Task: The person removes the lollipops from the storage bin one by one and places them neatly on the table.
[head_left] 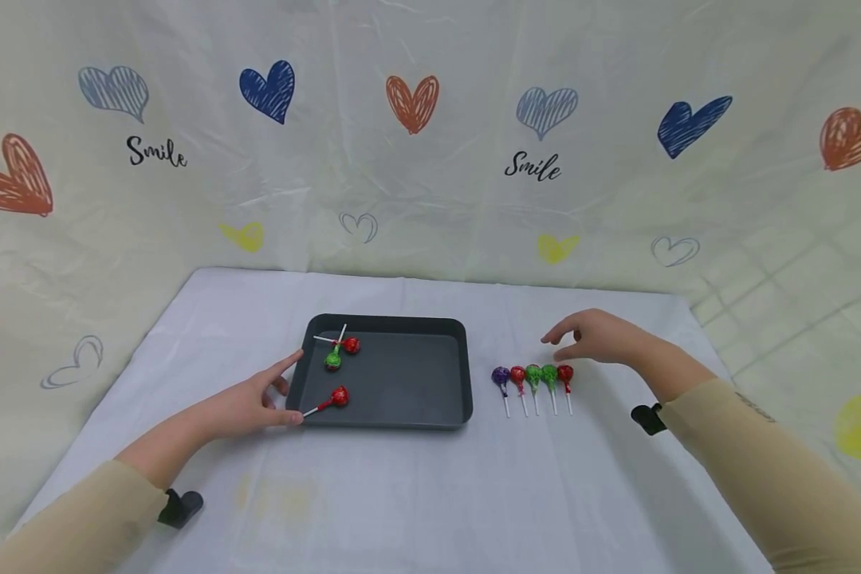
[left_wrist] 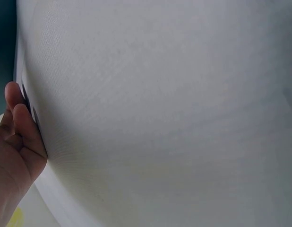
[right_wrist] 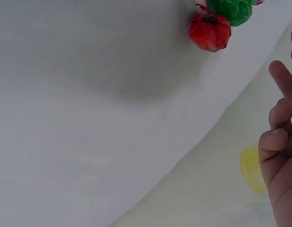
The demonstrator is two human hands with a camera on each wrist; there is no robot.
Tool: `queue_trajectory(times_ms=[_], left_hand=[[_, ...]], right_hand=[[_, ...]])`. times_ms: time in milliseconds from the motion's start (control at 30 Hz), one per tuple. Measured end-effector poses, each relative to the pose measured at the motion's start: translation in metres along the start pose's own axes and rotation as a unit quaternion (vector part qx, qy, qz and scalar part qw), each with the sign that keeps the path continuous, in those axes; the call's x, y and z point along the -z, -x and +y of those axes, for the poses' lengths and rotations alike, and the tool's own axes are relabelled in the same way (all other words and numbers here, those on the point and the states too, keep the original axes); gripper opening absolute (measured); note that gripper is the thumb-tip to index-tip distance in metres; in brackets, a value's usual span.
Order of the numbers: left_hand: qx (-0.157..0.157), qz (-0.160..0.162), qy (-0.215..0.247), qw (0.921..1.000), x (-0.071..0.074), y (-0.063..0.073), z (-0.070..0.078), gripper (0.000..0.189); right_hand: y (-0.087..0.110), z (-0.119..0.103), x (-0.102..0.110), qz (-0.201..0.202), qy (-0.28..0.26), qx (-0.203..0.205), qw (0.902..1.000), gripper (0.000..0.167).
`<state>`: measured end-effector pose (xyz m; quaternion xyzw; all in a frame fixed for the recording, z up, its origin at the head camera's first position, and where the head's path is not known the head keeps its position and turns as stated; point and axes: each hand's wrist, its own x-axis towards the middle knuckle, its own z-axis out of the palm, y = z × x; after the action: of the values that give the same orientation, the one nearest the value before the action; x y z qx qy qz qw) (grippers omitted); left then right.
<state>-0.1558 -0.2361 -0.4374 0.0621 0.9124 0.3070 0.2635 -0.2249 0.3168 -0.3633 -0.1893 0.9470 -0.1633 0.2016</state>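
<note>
My left hand (head_left: 244,408) is at the left side of a dark grey tray (head_left: 402,417), its index finger stretched along the side and its thumb at the near left corner. Inside the tray, a red lollipop (head_left: 351,345) and a green lollipop (head_left: 333,360) lie with sticks crossed; another red lollipop (head_left: 340,395) lies nearer the front. Above and behind a row of lollipops, my right hand (head_left: 603,339) hangs with loosely bent fingers and holds nothing. The row runs from a purple lollipop (head_left: 501,375) through red and green ones to a red lollipop (right_wrist: 210,32), sticks towards me.
A white cloth (head_left: 416,494) covers the table. Behind it hangs a pale backdrop (head_left: 445,191) printed with hearts and "Smile" lettering. The lollipop row lies just right of the tray.
</note>
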Motion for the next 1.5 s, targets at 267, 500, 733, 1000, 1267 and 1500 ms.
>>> queue_trajectory(times_ms=[267, 500, 733, 1000, 1267, 1500], left_hand=[[0.004, 0.001, -0.002, 1.0000, 0.000, 0.002, 0.002, 0.112], [0.000, 0.002, 0.005, 1.0000, 0.000, 0.003, 0.003, 0.112], [-0.002, 0.007, 0.006, 1.0000, 0.000, 0.004, 0.002, 0.112], [-0.003, 0.010, 0.008, 0.9999, 0.000, -0.002, -0.003, 0.114], [-0.001, 0.013, 0.009, 0.9999, -0.001, -0.004, -0.005, 0.115], [-0.004, 0.014, 0.012, 0.9998, -0.001, -0.003, -0.004, 0.113]], right_hand=[[-0.020, -0.039, 0.000, 0.001, 0.003, 0.030, 0.9996, 0.031], [-0.043, -0.081, -0.001, -0.004, -0.009, 0.074, 0.9972, 0.027], [-0.076, -0.130, -0.015, -0.037, -0.006, 0.124, 0.9916, 0.028], [-0.103, -0.181, -0.033, -0.072, 0.018, 0.173, 0.9821, 0.034], [-0.123, -0.206, -0.055, -0.097, 0.055, 0.209, 0.9716, 0.033], [-0.134, -0.229, -0.073, -0.106, 0.114, 0.240, 0.9581, 0.033]])
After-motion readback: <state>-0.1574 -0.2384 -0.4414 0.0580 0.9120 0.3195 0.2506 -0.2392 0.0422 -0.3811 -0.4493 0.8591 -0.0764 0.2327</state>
